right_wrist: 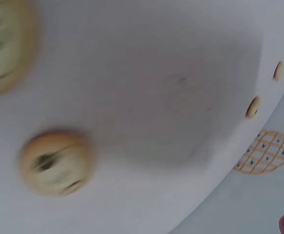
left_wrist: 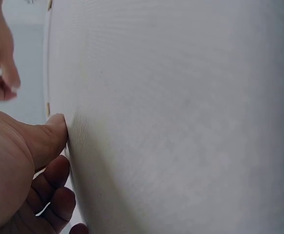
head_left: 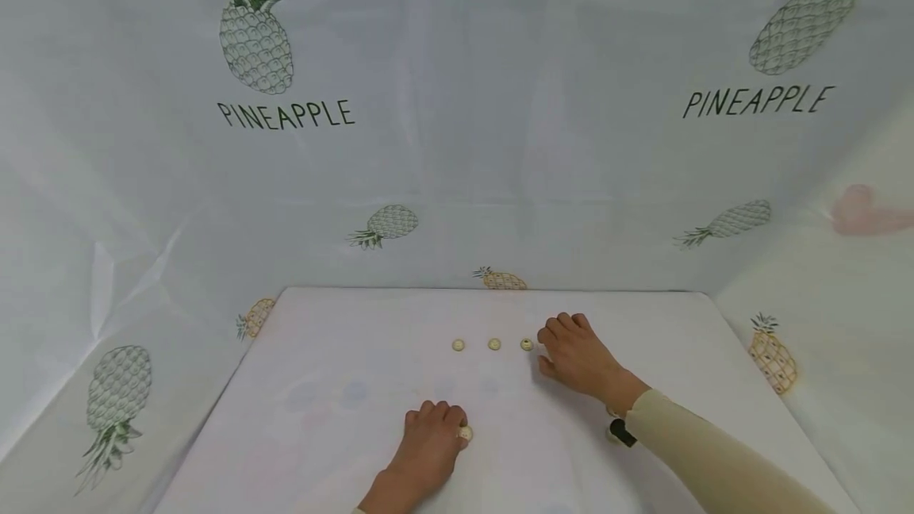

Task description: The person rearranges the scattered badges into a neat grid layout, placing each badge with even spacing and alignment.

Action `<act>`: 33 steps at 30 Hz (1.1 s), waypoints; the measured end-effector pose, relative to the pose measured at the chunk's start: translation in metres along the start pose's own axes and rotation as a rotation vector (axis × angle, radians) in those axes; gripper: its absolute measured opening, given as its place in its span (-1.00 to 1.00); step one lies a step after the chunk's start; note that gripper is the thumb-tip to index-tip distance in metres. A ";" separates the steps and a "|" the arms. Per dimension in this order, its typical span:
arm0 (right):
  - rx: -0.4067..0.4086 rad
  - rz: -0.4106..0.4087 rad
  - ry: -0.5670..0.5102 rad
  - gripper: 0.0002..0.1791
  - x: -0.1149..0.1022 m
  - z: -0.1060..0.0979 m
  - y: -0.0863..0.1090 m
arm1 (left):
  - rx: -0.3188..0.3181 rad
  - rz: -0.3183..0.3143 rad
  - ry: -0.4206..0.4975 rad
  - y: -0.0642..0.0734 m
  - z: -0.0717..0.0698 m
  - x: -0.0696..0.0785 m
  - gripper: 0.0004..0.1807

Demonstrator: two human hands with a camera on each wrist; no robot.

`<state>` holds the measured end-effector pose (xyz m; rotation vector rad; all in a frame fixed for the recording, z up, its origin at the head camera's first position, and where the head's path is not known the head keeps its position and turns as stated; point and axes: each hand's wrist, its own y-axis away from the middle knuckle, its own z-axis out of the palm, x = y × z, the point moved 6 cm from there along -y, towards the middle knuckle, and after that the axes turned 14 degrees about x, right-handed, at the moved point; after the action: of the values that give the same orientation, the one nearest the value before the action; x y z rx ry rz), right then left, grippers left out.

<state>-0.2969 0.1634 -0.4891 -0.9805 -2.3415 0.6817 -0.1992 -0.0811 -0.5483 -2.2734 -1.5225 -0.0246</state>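
Small round tan discs with pale tops and dark markings lie on the white table. In the head view my left hand [head_left: 427, 444] pinches one disc [head_left: 466, 433] at its edge, low over the table. Its curled fingers [left_wrist: 59, 202] and thumb show in the left wrist view, where the disc is hidden. My right hand [head_left: 580, 355] hovers with loosely curled fingers beside the rightmost disc [head_left: 527, 344] of a row of three. Nothing shows in its grasp. The other two row discs are the middle one [head_left: 494, 344] and the left one [head_left: 458, 345].
Two more discs lie under the right wrist, partly covered by the sleeve and a black strap [head_left: 623, 432]; a blurred large disc [right_wrist: 5, 48] and a smaller disc [right_wrist: 59, 163] appear in the right wrist view. Pineapple-printed sheeting [head_left: 471, 141] hangs behind the table [head_left: 343, 355].
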 end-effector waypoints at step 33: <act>0.040 0.001 -0.025 -0.62 0.001 -0.073 0.132 | 0.016 0.012 0.003 0.001 -0.007 0.007 -0.76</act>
<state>-0.1874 0.2637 -0.5160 -0.9613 -2.3395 0.7425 -0.1943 -0.0773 -0.5408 -2.2694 -1.5019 -0.0120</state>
